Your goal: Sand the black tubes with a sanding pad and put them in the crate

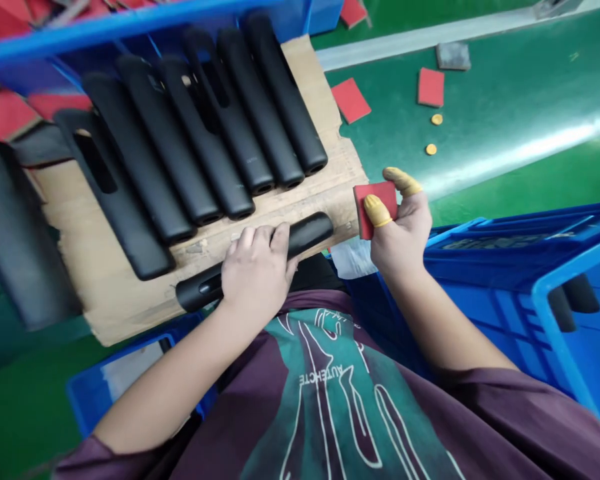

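Note:
My left hand [256, 270] is wrapped over a black tube [311, 233] with a rounded end, which lies across the near edge of a cardboard sheet [100, 300]. Both ends of the tube stick out beyond the hand. My right hand [403, 230], with yellow covers on thumb and a finger, pinches a red square pad [375, 193] just right of the tube's end, apart from it. Several more black tubes [250, 160] lie side by side on the cardboard beyond my left hand, some with a long slot cut in them.
On the green table [520, 93] lie loose red pads [431, 87], a grey pad [453, 56] and two yellow finger covers [431, 149]. A blue bin [170, 27] with red pieces stands at the back left. Another blue crate [480, 287] with dark tubes is at my right.

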Available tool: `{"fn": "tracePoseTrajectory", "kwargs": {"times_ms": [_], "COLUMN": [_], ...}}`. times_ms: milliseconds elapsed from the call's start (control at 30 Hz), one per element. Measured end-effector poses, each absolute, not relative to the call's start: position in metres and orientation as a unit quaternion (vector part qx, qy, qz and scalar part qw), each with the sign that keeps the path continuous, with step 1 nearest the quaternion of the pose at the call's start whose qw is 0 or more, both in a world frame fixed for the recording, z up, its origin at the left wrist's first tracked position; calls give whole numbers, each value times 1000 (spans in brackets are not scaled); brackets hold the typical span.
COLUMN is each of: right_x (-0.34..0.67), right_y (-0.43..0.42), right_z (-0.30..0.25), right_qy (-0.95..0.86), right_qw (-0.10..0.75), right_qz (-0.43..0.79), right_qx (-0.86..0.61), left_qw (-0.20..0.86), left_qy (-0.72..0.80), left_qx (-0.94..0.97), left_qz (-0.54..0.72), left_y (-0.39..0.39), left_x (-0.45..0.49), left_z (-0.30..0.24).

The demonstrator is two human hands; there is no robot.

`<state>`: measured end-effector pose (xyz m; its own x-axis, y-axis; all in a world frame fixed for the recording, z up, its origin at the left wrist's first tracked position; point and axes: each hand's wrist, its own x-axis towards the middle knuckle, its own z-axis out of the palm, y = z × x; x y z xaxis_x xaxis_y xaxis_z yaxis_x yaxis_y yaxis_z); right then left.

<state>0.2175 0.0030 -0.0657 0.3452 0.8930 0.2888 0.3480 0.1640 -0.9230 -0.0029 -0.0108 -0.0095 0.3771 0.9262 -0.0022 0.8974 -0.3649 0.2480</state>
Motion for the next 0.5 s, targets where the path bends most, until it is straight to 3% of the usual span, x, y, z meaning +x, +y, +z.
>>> {"fn": "tracePoseTrajectory", "kwargs": {"times_ms": [100,200,267,400,500], "right_x": [212,203,197,187,185], "right_y": [0,-5,-10,-16,-16], "right_z": [-59,-48,-41,-38,-44], "right_qy": [-474,-447,-428,-380,-360], "right_qw": [594,620,628,622,597], "right_qz": [287,343,383,455,484], "right_qx": [-583,-546,-526,-511,-529], "left_qw": [182,299,391,554,605], "left_qy": [551,515,469,419,415], "left_qx": [775,629,522,389,340], "left_qz": [251,499,596,606,589], "left_y": [-13,-18,-20,-22,-28], "left_x": [-12,-19,-22,-31,-38], "left_z": [12,35,42,29,9]}}
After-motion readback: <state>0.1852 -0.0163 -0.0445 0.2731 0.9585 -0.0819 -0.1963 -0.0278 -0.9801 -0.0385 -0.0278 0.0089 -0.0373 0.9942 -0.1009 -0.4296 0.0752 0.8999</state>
